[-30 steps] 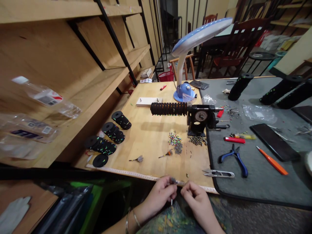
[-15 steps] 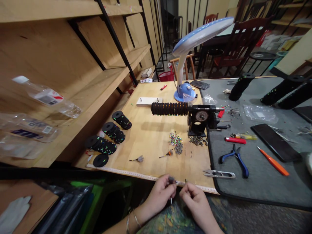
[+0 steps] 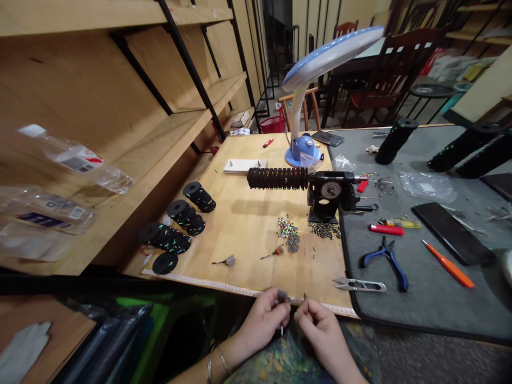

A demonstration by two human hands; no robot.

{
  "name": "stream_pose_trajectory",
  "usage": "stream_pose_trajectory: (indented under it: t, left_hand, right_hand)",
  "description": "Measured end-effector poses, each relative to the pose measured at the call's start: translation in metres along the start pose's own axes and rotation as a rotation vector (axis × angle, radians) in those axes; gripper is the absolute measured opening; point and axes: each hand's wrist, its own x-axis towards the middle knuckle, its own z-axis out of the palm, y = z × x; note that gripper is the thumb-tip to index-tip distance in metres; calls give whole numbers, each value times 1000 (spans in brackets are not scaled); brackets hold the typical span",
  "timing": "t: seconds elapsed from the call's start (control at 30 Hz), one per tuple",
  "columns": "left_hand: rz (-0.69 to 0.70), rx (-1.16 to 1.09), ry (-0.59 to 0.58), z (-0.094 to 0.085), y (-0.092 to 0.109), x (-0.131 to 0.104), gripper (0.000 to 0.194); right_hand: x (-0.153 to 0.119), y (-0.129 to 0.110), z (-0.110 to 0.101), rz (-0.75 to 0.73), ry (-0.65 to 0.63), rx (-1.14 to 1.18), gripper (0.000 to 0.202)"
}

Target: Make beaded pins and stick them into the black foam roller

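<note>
In the head view, the left hand (image 3: 264,317) is curled in front of the bench's (image 3: 244,229) near edge, its fingers closed on a dark tuft (image 3: 282,294) that shows above the knuckles, while a thin white stick (image 3: 281,331) pokes out below. Just beside it, the right hand (image 3: 322,328) has thumb and forefinger drawn close together; whether they grip anything, such as a fine thread, I cannot tell. A small metal piece (image 3: 305,296) shows just beyond its fingertips, and contact is unclear. With parts this slight, a light, steady hold near the tuft's base should serve better than a hard squeeze, which could crush or splay it; the right hand would do well to work in short, even movements close to the left. Resting the wrists would steady both. The loose beads (image 3: 287,228) and the brass-coloured pieces (image 3: 324,231) lie farther in, before the black winding device (image 3: 326,192), so a sleeve or a quick reach could scatter them. Two feathery pieces (image 3: 229,260) (image 3: 277,250) lie apart on the wood and look easily bent. The snips (image 3: 360,285) lie to the right, points toward the hands, so are best picked up by the handle end.
</note>
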Motion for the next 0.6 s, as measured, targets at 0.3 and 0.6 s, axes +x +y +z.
stream_pose_trajectory:
  t: [0.3, 0.6]
  left_hand:
    - [-5, -4, -6, 0, -1, 0, 15]
    - [1, 1, -17, 0, -2, 0, 12]
  right_hand:
    - [2, 2, -1, -20, 13, 28, 26]
    - [3, 9, -1, -43, 18, 72, 27]
